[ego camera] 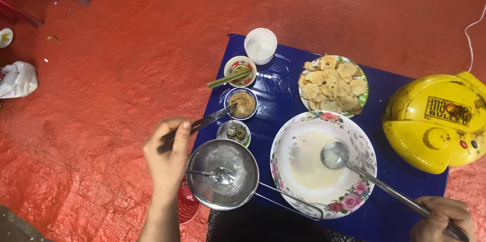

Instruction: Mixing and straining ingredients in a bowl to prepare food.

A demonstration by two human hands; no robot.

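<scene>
Left hand clamped on dark metal tongs over small bowl of brown crumbs; right hand closed around long steel ladle in white floral bowl of pale batter.

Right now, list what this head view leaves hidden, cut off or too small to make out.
- Right hand: cut by the bottom edge; its grip on the ladle handle shows only partly.
- Red object: mostly hidden under the left hand and the sieve.
- Small dish: contents too small to identify.
- White plate: cut by the left edge.
- Floral bowl: the near rim is crossed by the sieve's handle.
</scene>
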